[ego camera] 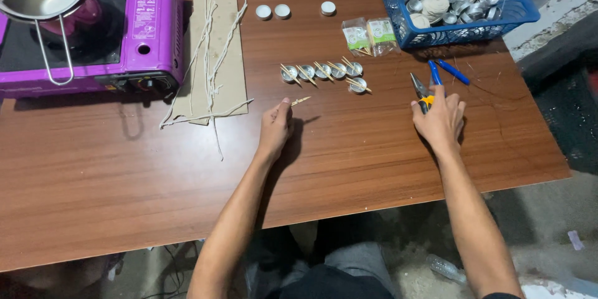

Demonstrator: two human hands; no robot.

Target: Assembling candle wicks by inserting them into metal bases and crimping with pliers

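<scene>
The left hand [276,126] pinches a short wooden stick [300,100]; the right hand [441,119] closes on blue-handled metal pliers [427,84], at two o'clock from it, steadying them.

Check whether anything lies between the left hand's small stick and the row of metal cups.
Nothing visible does. The left hand pinches a small stick, and only bare table lies between it and the row of metal cups. The pliers lie off to the right, under the right hand.
</scene>
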